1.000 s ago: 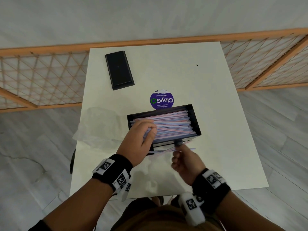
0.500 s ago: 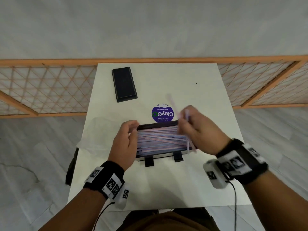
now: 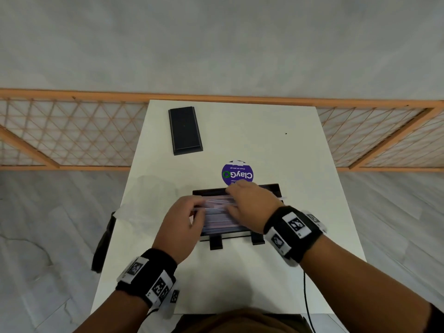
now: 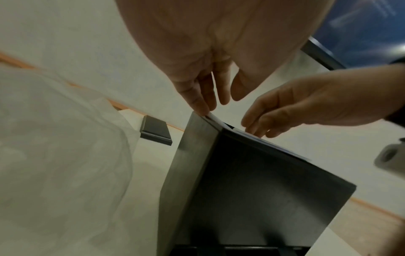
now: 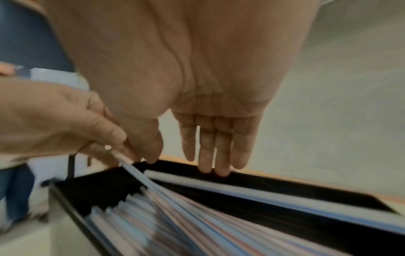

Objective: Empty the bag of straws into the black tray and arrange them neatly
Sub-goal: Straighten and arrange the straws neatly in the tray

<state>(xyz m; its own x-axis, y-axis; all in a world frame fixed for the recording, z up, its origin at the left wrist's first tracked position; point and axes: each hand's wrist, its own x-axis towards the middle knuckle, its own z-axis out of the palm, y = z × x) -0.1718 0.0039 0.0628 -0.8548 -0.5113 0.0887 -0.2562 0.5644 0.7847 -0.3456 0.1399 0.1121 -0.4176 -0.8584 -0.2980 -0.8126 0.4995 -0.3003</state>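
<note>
The black tray [image 3: 276, 188] stands in the middle of the white table, filled with pink, blue and white straws [image 3: 216, 221] that lie lengthwise. My left hand [image 3: 199, 210] is at the tray's left end, its fairly straight fingertips [image 4: 200, 108] touching the straw ends at the corner. My right hand [image 3: 229, 198] lies over the straws with straight fingers [image 5: 215, 164] that reach the far wall and hold nothing. One straw [image 5: 136, 175] sticks up towards the left hand. The empty clear bag [image 3: 149, 195] lies left of the tray.
A black lid [image 3: 185, 131] lies flat at the table's far left. A round purple sticker [image 3: 237, 174] sits just behind the tray. An orange lattice railing [image 3: 72, 135] runs behind the table. The table's front edge [image 3: 240, 313] is close to my body.
My right hand, which held a few straws raised over the tray, has come down flat onto the straws and no longer grips any. The left hand stays at the tray's left end.
</note>
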